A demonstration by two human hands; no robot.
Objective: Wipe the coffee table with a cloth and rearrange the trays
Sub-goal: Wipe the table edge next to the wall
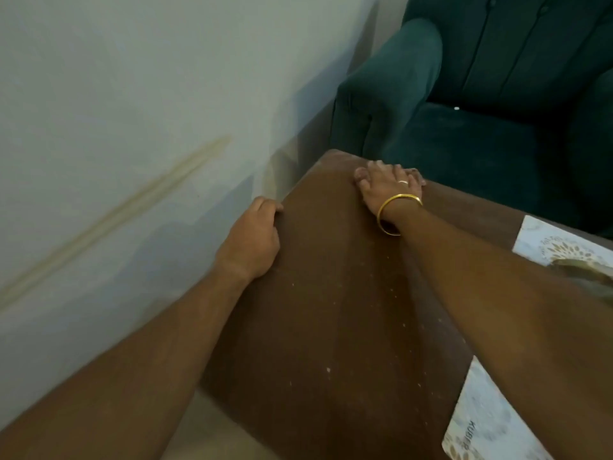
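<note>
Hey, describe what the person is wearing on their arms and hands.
Both forearms are bare, with no sleeves in view. The right hand has a thin gold bangle around the wrist and a pale, silver-looking ring on one finger. The left hand shows no jewellery, watch or glove.

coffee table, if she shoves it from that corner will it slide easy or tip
The coffee table probably slides or pivots rather than tips: its brown top looks broad, and both pushes sit low. The left hand grips the wall-side edge and the right hand presses flat on the far corner. It likely feels heavy; its legs and the floor contact are hidden.
</note>
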